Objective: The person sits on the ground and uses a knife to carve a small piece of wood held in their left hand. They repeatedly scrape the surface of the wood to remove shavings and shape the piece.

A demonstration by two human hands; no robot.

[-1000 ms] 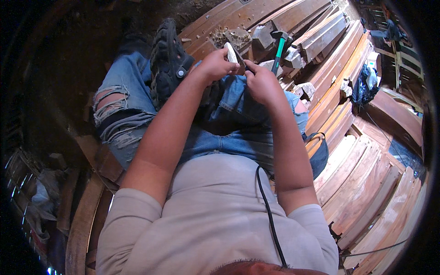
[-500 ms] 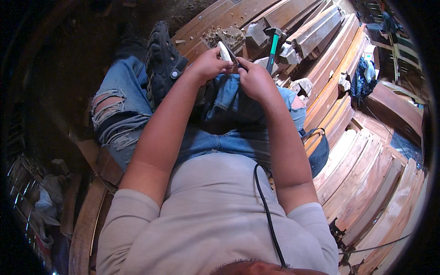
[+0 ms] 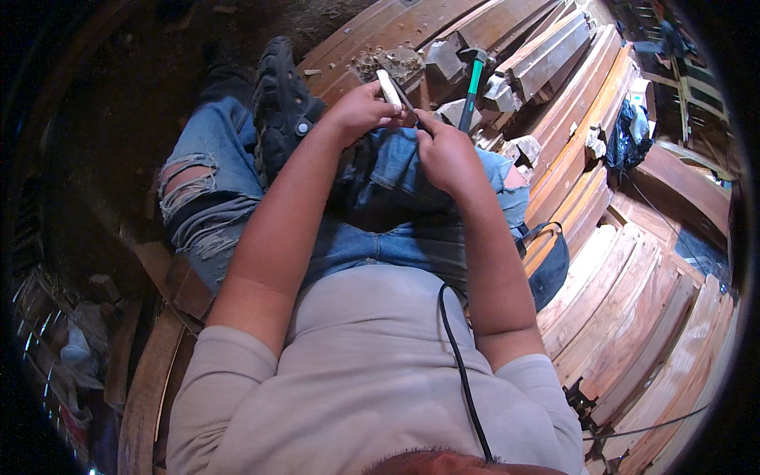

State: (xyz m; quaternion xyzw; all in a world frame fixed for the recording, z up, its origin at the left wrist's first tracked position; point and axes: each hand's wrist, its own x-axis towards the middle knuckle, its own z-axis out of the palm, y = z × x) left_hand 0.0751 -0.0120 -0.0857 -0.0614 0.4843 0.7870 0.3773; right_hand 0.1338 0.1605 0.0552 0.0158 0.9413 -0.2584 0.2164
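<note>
A small pale, oblong piece (image 3: 389, 87) is pinched in the fingers of my left hand (image 3: 362, 112), above my raised knee. My right hand (image 3: 446, 146) is closed round the handle end of a narrow dark tool (image 3: 404, 100). The tool's thin length lies along the right side of the pale piece, slanting up and to the left. Whether it is a knife or a file is too small to tell, and so is whether it touches the piece.
Beyond my hands lie wood shavings (image 3: 389, 62), grey blocks (image 3: 443, 58) and a hammer with a green and black handle (image 3: 473, 82). Stacked curved boards (image 3: 564, 133) fill the right side. My black clog (image 3: 279, 111) is left of my hands; a dark bag (image 3: 628, 142) hangs farther right.
My right hand has drawn slightly down and to the right with the dark tool. The pale piece has tilted a little in my left fingers.
</note>
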